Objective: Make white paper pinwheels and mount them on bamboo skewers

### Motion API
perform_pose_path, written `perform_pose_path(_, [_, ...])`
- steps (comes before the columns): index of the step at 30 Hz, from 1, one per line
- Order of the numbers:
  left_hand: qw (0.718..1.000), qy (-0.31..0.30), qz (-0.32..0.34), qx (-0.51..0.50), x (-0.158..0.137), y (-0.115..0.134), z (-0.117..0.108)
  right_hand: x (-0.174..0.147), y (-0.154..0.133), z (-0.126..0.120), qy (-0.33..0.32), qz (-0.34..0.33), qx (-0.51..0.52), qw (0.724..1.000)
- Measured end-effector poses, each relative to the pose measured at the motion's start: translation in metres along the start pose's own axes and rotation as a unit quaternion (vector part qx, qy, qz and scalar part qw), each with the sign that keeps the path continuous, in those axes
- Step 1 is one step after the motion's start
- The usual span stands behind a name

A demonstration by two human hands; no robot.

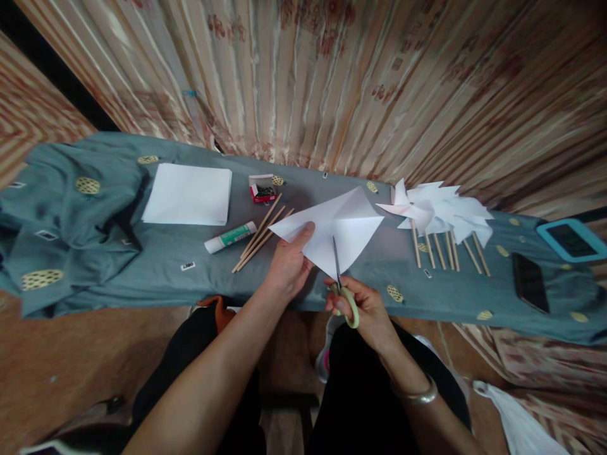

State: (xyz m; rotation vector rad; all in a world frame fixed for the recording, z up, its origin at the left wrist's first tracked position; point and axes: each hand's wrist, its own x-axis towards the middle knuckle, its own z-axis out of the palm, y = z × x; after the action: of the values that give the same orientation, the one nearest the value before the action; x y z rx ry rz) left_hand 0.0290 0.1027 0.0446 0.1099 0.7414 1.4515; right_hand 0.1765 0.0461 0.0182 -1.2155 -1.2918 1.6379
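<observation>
My left hand [293, 262] pinches a creased white sheet of paper [327, 221] near its left corner, thumb on top. The sheet is held up over the cloth-covered table. In my right hand [365, 309] is a pair of scissors [349, 306] with pale green handles, fingers through the loops. Its blades reach up into the paper from the near corner, and one dark blade lies across the sheet's surface. The other blade is hidden by the paper.
Leftward lie a paper stack [187, 194], a glue stick [231, 237], wooden sticks [260, 235] and a small red box [263, 189]. Rightward are several paper pinwheels [446, 207] on sticks, a dark phone [530, 282] and a blue-framed tablet [571, 240]. A curtain [303, 88] hangs behind.
</observation>
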Motion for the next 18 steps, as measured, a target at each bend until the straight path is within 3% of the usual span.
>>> perform_pose_path(18, [1.0,0.005,-0.002,0.002,-0.0002,-0.0007,-0.0008,0.0009,-0.0022,0.001,0.006,0.016,0.0,1.0])
